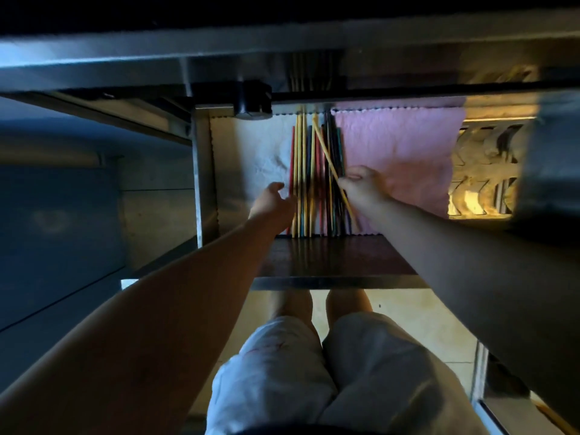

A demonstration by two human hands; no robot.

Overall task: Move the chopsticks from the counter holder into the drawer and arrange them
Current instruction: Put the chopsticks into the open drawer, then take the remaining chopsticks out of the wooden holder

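A: Which step is this?

B: Arranging, I'd judge. The chopsticks [309, 180] already lie in the open drawer [205, 171], side by side in a row running from six o'clock to twelve o'clock, along the seam between a white cloth [254, 152] and a pink cloth [405, 152]. No holder shows in this view.

A: And the hands?

B: The right hand [361, 188] pinches one yellow chopstick [332, 169] between thumb and fingertips. That stick lies slantwise over the row, its far tip toward eleven o'clock and its near end toward five o'clock. The left hand [271, 200] is open and grips nothing; its fingers are loosely spread at the nine o'clock edge of the row, beside the red stick, though I cannot tell if they touch it.

A: What does the next move call for?

B: Probably turning the yellow stick until it runs parallel with the others, then laying it into a gap, perhaps next to the other yellow ones. The left hand could steady the row meanwhile. A light touch seems wise, since thin sticks on cloth may roll or cross
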